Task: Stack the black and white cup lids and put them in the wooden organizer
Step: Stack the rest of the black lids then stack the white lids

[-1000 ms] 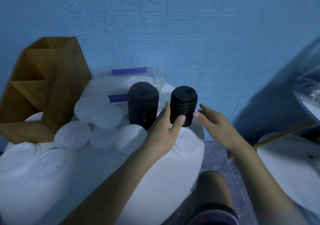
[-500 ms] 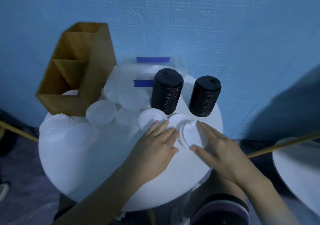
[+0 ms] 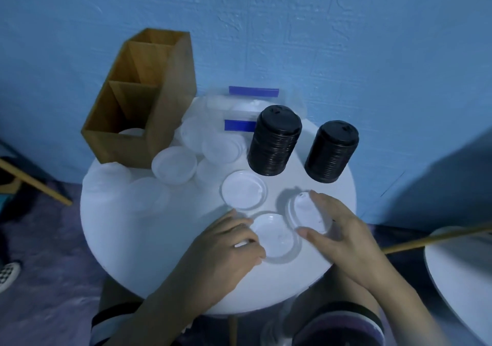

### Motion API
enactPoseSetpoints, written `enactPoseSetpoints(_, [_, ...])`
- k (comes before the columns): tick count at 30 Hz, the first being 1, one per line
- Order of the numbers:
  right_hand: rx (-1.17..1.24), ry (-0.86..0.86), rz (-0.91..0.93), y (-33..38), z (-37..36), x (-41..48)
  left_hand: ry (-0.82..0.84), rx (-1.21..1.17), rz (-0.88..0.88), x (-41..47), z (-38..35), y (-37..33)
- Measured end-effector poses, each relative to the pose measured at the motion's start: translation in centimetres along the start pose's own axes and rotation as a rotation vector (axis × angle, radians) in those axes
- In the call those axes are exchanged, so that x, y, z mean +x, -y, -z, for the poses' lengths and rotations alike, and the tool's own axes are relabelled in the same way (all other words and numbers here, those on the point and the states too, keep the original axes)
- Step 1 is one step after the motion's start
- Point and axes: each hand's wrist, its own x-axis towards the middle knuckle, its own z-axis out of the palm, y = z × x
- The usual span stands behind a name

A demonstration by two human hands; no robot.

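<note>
White lids in hand over the round bench (image 3: 133, 239)
Wooden organizer (image 3: 170, 121) stands far left, black lid stacks (image 3: 274, 143) upright nearby. Right hand (image 3: 346, 239) grips a tilted white lid (image 3: 306, 212), left hand (image 3: 221, 249) pinches a flat white lid (image 3: 277, 233) at its rim; thin rims may slip or nest crooked.

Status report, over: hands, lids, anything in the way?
Right hand pinches tilted lid. Left hand grips flat lid at rim. Black stacks behind, untouched.
</note>
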Motion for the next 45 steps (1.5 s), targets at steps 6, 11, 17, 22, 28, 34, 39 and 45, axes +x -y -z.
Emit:
enactPoseSetpoints(6, [-0.066,-0.024,-0.004,-0.6,-1.4,0.9,-0.138,-0.546,0.663,-1.2,3.6,-1.0])
enactPoseSetpoints(11, [-0.294,0.025,0.061,0.2,-3.0,0.8,-0.181,-0.985,1.006,-1.5,4.4,0.4])
enactPoseSetpoints(17, [-0.165,0.020,0.040,1.1,-2.4,-0.4,-0.008,-0.479,0.893,-1.8,4.4,0.8])
enactPoseSetpoints(22, [0.033,0.197,-0.020,2.3,-1.9,-1.9,0.017,-0.045,0.669,-2.8,3.5,1.4])
enactPoseSetpoints(28, [-0.121,0.226,0.043,4.1,-3.9,-2.5,0.223,-0.017,0.579,-2.8,2.7,1.4])
enactPoseSetpoints(34, [-0.163,0.128,0.140,4.5,-6.3,-2.3,0.081,0.036,0.521,-2.2,0.9,0.1])
enactPoseSetpoints(39, [-0.226,0.201,0.221,5.1,-6.4,-2.1,0.092,0.025,0.508,-2.6,1.1,0.9])
enactPoseSetpoints(45, [-0.248,0.246,0.232,4.4,-6.6,-1.4,0.099,-0.033,0.517,-3.4,1.8,1.6])
